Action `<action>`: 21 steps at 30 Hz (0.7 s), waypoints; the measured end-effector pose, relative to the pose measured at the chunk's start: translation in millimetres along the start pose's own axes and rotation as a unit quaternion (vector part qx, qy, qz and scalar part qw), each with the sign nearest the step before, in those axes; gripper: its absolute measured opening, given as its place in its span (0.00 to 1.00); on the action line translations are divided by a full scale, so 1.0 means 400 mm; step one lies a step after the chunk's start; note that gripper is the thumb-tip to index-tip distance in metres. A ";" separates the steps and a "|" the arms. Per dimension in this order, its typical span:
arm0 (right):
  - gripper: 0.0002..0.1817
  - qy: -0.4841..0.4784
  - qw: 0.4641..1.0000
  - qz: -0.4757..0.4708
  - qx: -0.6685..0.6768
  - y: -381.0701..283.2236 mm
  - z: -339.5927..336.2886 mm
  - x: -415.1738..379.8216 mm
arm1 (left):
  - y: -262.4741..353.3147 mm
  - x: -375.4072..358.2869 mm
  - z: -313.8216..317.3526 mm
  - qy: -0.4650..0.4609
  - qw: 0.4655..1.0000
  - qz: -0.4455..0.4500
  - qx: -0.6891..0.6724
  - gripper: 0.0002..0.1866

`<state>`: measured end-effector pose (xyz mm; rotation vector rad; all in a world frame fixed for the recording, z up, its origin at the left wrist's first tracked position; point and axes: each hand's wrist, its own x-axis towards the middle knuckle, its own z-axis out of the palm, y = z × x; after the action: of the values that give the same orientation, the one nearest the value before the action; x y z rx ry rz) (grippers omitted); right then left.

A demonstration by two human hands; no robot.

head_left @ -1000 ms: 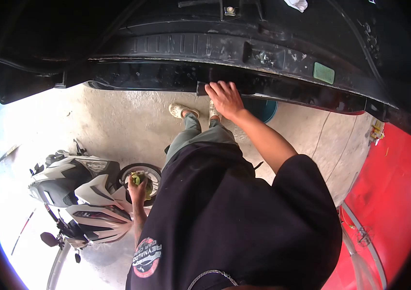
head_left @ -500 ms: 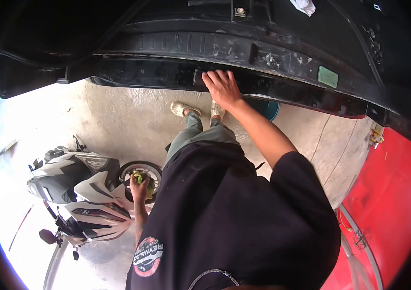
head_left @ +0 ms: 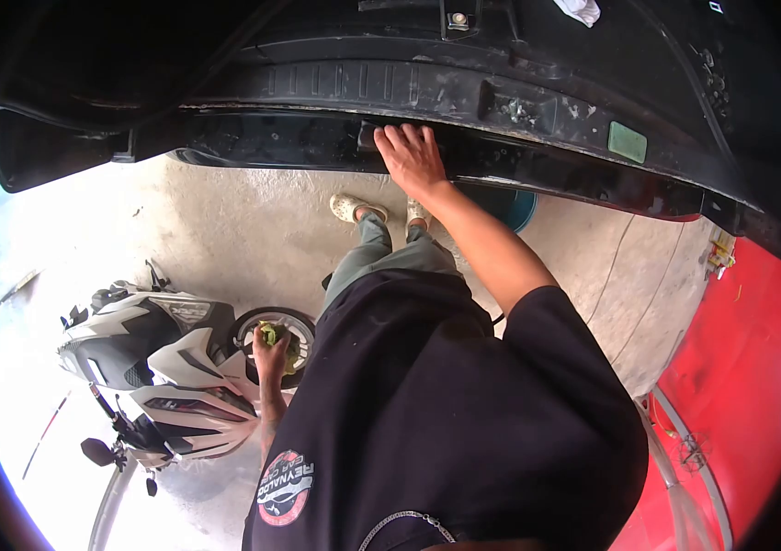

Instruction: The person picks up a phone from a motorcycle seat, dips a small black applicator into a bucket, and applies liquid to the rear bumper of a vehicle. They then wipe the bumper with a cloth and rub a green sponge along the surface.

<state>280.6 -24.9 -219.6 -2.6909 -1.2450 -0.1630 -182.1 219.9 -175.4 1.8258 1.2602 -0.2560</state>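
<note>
My right hand (head_left: 413, 163) lies on the black glossy bumper (head_left: 262, 138) of a vehicle, its fingers curled over a small dark rectangular pad (head_left: 367, 137). Only the pad's left end shows; the fingers cover the rest. Down at my left side, my left hand (head_left: 269, 358) is closed around a crumpled yellow-green cloth (head_left: 271, 332). The cloth hangs clear of the bumper, in front of a motorcycle wheel in this view.
A white and black motor scooter (head_left: 165, 358) stands at my left. A blue-green tub (head_left: 521, 211) sits partly under the bumper. A green rectangular piece (head_left: 627, 142) and a white cloth (head_left: 580, 11) lie on the vehicle. Red sheeting (head_left: 740, 367) is at right.
My right hand and the pad have shifted slightly left along the bumper. My left hand still grips the cloth, and the whole view has moved a little.
</note>
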 end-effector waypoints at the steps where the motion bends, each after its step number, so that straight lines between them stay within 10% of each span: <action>1: 0.20 0.000 1.000 -0.007 0.003 0.001 0.003 -0.016 | 0.005 -0.003 -0.002 0.001 1.000 -0.003 -0.008 0.25; 21: 0.20 0.003 1.000 0.027 0.000 -0.006 -0.008 0.013 | 0.022 -0.035 0.001 -0.018 0.998 -0.052 0.016 0.26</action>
<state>282.2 -20.3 -215.2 -2.7182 -1.1699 -0.1622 -181.0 209.7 -162.5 1.7777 1.3346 -0.3661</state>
